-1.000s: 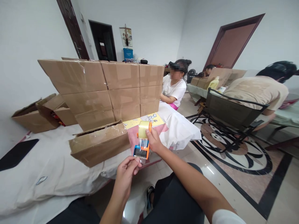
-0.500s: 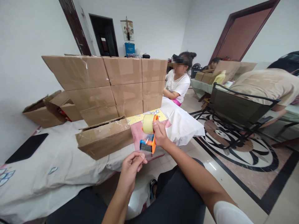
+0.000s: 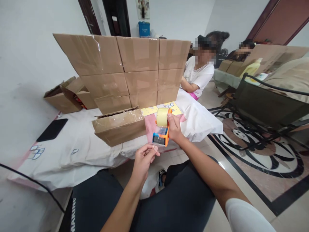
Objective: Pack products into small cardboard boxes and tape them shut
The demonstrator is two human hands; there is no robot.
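Observation:
My right hand point(image 3: 175, 127) is wrapped round the orange frame of a tape dispenser point(image 3: 166, 138). A thick roll of pale yellowish tape point(image 3: 162, 117) sits at its upper end, and its blue-and-dark cutting end points down and left. Just below that end, my left hand point(image 3: 146, 155) is closed in a pinch on what looks like the loose end of the clear tape. To the left, a taped cardboard box point(image 3: 120, 127) stands on the cloth-covered table, its top flaps slightly parted. Neither hand touches this box.
Behind it rises a stack of taped cardboard boxes point(image 3: 141, 54). Open boxes point(image 3: 61, 98) stand at the far left, near a black flat object point(image 3: 52, 130) on the white tablecloth point(image 3: 79, 154). A person point(image 3: 201, 72) sits beyond the stack; a chair point(image 3: 272, 112) stands to the right.
The view has tilted down and turned left, so everything sits higher and further right. Both hands keep nearly the same hold and spacing at the dispenser; the boxes have not moved.

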